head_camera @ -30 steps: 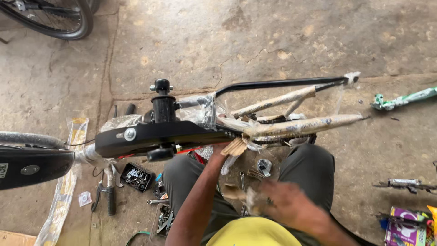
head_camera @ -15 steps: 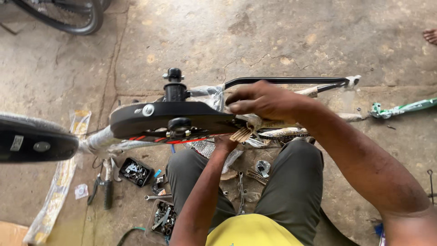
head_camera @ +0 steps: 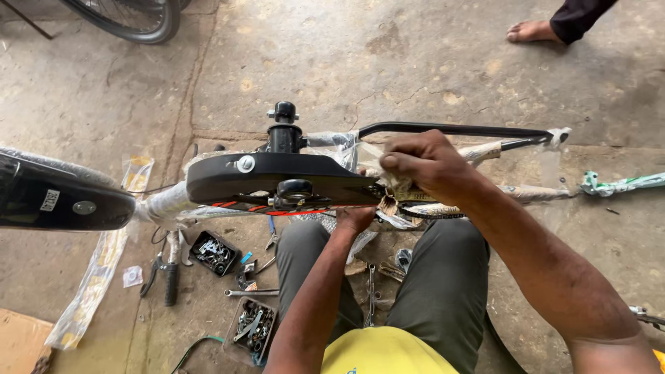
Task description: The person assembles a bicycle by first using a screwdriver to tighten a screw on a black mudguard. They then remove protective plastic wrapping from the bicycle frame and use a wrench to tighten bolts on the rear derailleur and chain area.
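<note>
At centre frame, your right hand (head_camera: 422, 163) is closed in a tight grip on the paper wrapping (head_camera: 398, 190) around the bicycle frame (head_camera: 457, 129), just right of the black chain guard (head_camera: 277, 179). Your left hand (head_camera: 357, 218) reaches up beneath the guard; its grip is hidden, so you cannot tell how wide. 2 trays of hardware (head_camera: 213, 253) sit on the floor, lower left.

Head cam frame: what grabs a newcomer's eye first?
The black chain guard on the paper-wrapped bike frame runs across the middle. The right hand is closed on torn wrapping at the guard's rear end, by the chain; the left hand reaches up from below. On the concrete under the frame lie two small trays of hardware and pliers; another person's bare foot shows at top right.
</note>
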